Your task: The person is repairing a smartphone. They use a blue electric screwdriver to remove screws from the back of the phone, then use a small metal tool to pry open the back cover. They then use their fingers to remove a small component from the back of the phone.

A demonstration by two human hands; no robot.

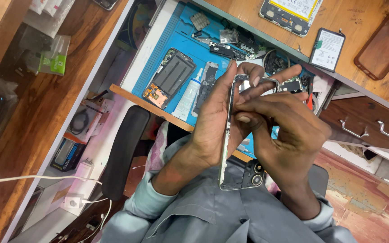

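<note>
Blue work mat (183,38), silver-edged phone frame (225,148), white glue tube (188,95), brown phone case (386,42).

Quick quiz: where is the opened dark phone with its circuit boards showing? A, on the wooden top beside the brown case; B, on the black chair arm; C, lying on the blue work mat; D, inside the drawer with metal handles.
C: the opened dark phone with exposed circuit boards lies flat on the blue work mat, beside a white tube.
</note>
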